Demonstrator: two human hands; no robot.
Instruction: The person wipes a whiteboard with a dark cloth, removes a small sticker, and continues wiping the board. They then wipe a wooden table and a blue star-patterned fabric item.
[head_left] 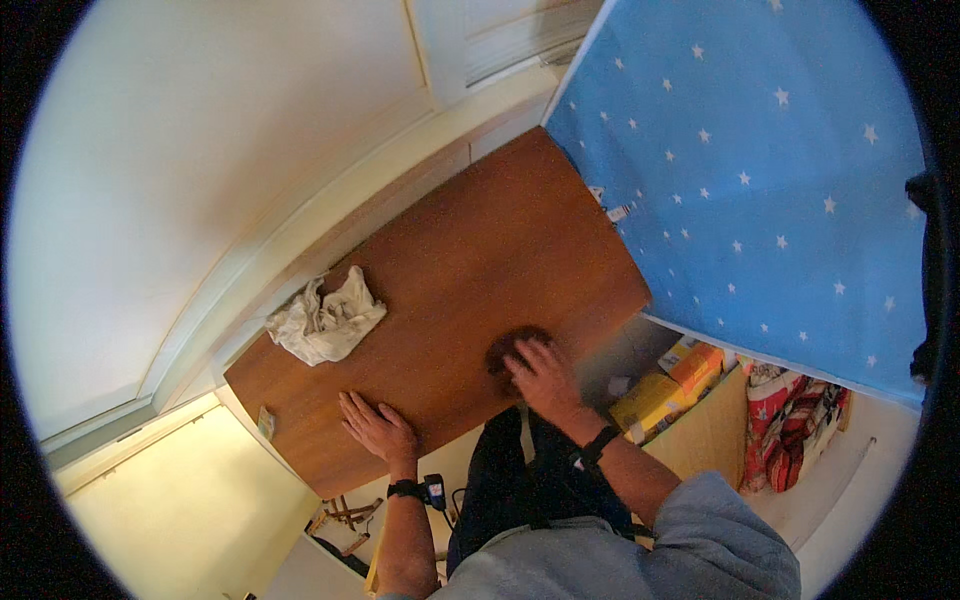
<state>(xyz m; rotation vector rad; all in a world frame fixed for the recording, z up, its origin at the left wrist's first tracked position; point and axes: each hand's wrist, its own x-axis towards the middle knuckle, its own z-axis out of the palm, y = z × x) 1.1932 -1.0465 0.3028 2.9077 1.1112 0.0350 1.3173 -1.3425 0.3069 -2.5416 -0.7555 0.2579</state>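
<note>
Grey shirt (620, 560) fabric is seen closest, between five and six o'clock, with dark trousers (490, 490) below the near edge of a brown bench (470, 250). The hands are held apart. At seven o'clock, the left hand (380, 432) is laid palm down on the bench, fingers outstretched, with nothing gripped. At five o'clock, the right hand (545, 382) is placed with bent fingers over a dark patch (503, 352) on the bench; whether it is an object or shadow, and whether anything is gripped, cannot be told. A crumpled white cloth (335, 325) is spread at nine o'clock, and a small packet (266, 424) at eight. A blue starred sheet (760, 210) is seen at two o'clock, a yellow box (645, 403) at four.
</note>
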